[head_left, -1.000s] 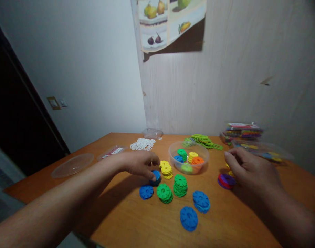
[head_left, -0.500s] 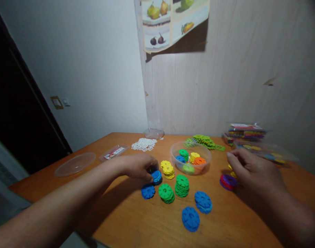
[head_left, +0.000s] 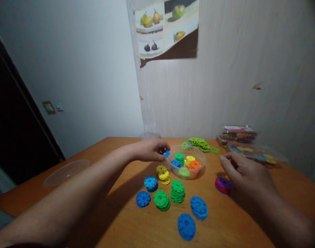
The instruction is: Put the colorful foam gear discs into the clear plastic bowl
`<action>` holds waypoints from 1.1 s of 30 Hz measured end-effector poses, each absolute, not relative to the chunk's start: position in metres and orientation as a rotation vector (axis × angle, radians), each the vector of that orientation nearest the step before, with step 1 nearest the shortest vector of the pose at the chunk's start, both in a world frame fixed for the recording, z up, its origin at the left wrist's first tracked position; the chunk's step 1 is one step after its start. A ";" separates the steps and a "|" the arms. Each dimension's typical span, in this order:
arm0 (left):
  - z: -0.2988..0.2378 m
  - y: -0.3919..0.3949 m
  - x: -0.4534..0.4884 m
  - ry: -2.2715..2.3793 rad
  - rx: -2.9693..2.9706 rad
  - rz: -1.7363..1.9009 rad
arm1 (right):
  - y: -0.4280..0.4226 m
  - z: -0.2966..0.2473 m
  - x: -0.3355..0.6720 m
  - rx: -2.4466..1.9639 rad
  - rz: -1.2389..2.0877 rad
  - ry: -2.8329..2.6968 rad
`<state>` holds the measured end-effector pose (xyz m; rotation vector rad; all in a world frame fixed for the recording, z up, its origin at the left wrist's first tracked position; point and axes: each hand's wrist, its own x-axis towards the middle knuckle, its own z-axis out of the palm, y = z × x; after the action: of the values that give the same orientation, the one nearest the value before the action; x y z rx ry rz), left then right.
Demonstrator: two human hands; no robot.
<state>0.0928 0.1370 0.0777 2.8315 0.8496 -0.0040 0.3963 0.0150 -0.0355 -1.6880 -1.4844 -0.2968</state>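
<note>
My left hand [head_left: 153, 150] grips a blue notched disc [head_left: 165, 153] at the left rim of a clear round tub [head_left: 202, 166]. Inside the tub lie green, blue, yellow, orange and light green discs. Below that hand are a yellow stack [head_left: 164, 177], a blue stack [head_left: 150, 183] and a flat blue disc [head_left: 143, 199]. Two green stacks [head_left: 177, 191] and two more blue stacks [head_left: 199, 207] stand nearer me. My right hand [head_left: 242, 168] hovers with curled fingers beside a purple and red stack [head_left: 223, 185]; whether its fingers hold anything is hidden.
Light green linked pieces [head_left: 200, 144] lie behind the tub. Clear packages of coloured pieces [head_left: 237, 134] are stacked at the back right, with a flat clear container [head_left: 258, 153] in front. A clear round lid [head_left: 66, 172] rests at the left edge of the table.
My left hand has risen from the blue stack to the tub's rim, carrying a blue disc. My right hand stays near the purple and red stack. The view has shifted slightly.
</note>
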 end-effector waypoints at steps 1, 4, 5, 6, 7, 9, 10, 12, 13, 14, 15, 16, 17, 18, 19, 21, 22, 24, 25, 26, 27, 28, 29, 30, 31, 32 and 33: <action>0.077 0.141 0.102 0.841 2.852 -0.005 | 0.015 -0.036 0.396 -1.713 -0.301 -1.482; 0.070 0.150 0.128 0.852 2.872 -0.047 | 0.017 -0.036 0.398 -1.755 -0.286 -1.486; 0.068 0.152 0.135 0.863 2.876 -0.075 | 0.017 -0.036 0.398 -1.757 -0.283 -1.495; 0.065 0.153 0.141 0.876 2.881 -0.103 | 0.018 -0.036 0.399 -1.755 -0.285 -1.499; 0.063 0.154 0.146 0.891 2.890 -0.131 | 0.018 -0.035 0.400 -1.755 -0.292 -1.498; 0.058 0.157 0.153 0.916 2.918 -0.178 | 0.018 -0.035 0.400 -1.760 -0.310 -1.485; 0.056 0.158 0.155 0.923 2.938 -0.199 | 0.018 -0.034 0.400 -1.764 -0.315 -1.482; 0.053 0.161 0.157 0.938 2.991 -0.235 | 0.017 -0.034 0.400 -1.767 -0.319 -1.482; 0.052 0.162 0.157 0.948 3.017 -0.243 | 0.017 -0.033 0.400 -1.768 -0.320 -1.483; 0.051 0.163 0.156 0.963 3.039 -0.244 | 0.017 -0.033 0.401 -1.769 -0.319 -1.482; 0.051 0.164 0.155 0.979 3.055 -0.244 | 0.017 -0.033 0.401 -1.769 -0.316 -1.485; 0.050 0.164 0.153 0.995 3.065 -0.235 | 0.018 -0.033 0.401 -1.767 -0.313 -1.486; 0.051 0.164 0.151 1.009 3.068 -0.220 | 0.018 -0.034 0.402 -1.764 -0.314 -1.484; 0.051 0.164 0.149 1.020 3.067 -0.204 | 0.018 -0.033 0.402 -1.762 -0.317 -1.484; 0.051 0.164 0.145 1.027 3.066 -0.188 | 0.018 -0.033 0.402 -1.760 -0.320 -1.483; 0.052 0.163 0.138 1.032 3.064 -0.149 | 0.017 -0.032 0.401 -1.759 -0.314 -1.479; 0.053 0.162 0.134 1.024 3.065 -0.130 | 0.016 -0.032 0.400 -1.761 -0.301 -1.477; 0.053 0.160 0.127 0.992 3.072 -0.102 | 0.016 -0.031 0.399 -1.775 -0.269 -1.478; 0.053 0.159 0.125 0.974 3.076 -0.095 | 0.016 -0.031 0.398 -1.787 -0.261 -1.477; 0.053 0.157 0.125 0.960 3.084 -0.094 | 0.016 -0.032 0.398 -1.798 -0.259 -1.483; 0.052 0.156 0.126 0.947 3.096 -0.103 | 0.016 -0.032 0.397 -1.807 -0.261 -1.491; 0.051 0.155 0.128 0.939 3.111 -0.118 | 0.017 -0.033 0.397 -1.811 -0.266 -1.499; 0.051 0.153 0.131 0.930 3.130 -0.140 | 0.017 -0.033 0.396 -1.808 -0.271 -1.505; 0.050 0.152 0.136 0.918 3.148 -0.166 | 0.017 -0.034 0.396 -1.798 -0.276 -1.508; 0.049 0.152 0.142 0.907 3.158 -0.199 | 0.017 -0.034 0.397 -1.785 -0.280 -1.507; 0.048 0.151 0.147 0.894 3.159 -0.243 | 0.017 -0.034 0.397 -1.773 -0.285 -1.505; 0.047 0.151 0.153 0.889 3.152 -0.291 | 0.017 -0.034 0.398 -1.764 -0.290 -1.501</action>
<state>0.1533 0.1509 0.0467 3.1518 0.8885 -0.2909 0.3978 0.0174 -0.0343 -1.7637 -1.5011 -0.2900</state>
